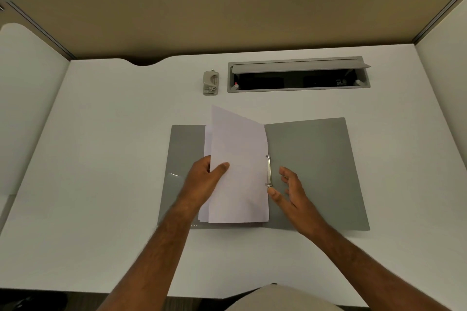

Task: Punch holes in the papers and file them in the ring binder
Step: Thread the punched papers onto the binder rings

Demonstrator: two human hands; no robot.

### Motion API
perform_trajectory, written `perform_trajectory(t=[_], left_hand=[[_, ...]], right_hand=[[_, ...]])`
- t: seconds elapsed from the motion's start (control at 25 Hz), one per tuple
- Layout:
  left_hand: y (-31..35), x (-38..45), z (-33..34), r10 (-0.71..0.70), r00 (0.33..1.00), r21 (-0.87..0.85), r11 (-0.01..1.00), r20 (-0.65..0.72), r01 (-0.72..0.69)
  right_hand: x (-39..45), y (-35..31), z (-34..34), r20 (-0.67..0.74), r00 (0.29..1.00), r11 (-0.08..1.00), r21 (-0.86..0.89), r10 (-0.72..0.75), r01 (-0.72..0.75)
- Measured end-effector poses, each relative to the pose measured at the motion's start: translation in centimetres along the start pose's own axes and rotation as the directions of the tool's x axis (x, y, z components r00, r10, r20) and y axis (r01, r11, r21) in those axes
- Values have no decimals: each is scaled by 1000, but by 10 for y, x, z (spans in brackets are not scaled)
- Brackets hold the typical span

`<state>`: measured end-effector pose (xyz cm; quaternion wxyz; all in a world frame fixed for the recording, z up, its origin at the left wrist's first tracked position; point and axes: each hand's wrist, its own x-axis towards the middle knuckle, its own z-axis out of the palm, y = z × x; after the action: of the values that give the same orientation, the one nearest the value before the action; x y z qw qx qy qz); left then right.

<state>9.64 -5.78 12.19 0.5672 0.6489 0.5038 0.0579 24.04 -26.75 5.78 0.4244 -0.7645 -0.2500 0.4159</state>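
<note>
1. A grey ring binder (pixel 316 159) lies open and flat on the white bench (pixel 113 159), its spine running away from the person, so the two covers spread left and right.
2. The metal ring mechanism (pixel 268 171) sits along the spine, its long axis in line with the spine, pointing away from the person.
3. A small stack of white papers (pixel 237 159) rests over the left cover, long axis also running away from the person; the right edge meets the rings, and the top sheet is lifted and tilted, its far corner reaching past the binder's far edge.
4. The left hand (pixel 206 175) has its grip grasping the papers at their left edge, thumb on top of the sheet and fingers hidden behind it.
5. The right hand (pixel 290 189) has a released grip: fingers spread and relaxed above the right cover, the thumb tip just beside the near ring.
6. A grey hole punch (pixel 211 83) stands well beyond the binder, just left of a cable tray (pixel 298 74) with its flap raised.
</note>
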Motion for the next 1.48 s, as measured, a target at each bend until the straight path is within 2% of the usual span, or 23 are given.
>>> perform_trajectory(t=[0.16, 0.32, 0.48, 0.96, 1.08, 1.32, 1.48], left_hand=[[-20, 12, -11, -57, 997, 80, 995, -46, 61], [-46, 25, -11, -154, 983, 150, 974, -97, 168], [-68, 36, -8, -173, 968, 197, 958, -182, 208], [-63, 38, 28, -149, 971, 364, 907, -189, 211], [-57, 39, 35, -166, 975, 309, 929, -146, 204], [-42, 36, 55, -223, 974, -34, 975, -41, 221], [-33, 33, 62, -209, 978, -137, 969, -8, 206]], right_hand=[[6, -6, 4, 58, 998, 993, -113, -9, 15], [18, -9, 5, 138, 989, 954, -282, -59, 97], [29, -2, 8, 170, 984, 899, -422, -47, 116], [36, 1, 7, 162, 985, 877, -462, -62, 131], [37, 2, 6, 172, 984, 881, -456, -51, 126], [36, -2, 7, 160, 985, 887, -443, -63, 128], [40, 8, 4, 139, 987, 929, -348, -80, 125]])
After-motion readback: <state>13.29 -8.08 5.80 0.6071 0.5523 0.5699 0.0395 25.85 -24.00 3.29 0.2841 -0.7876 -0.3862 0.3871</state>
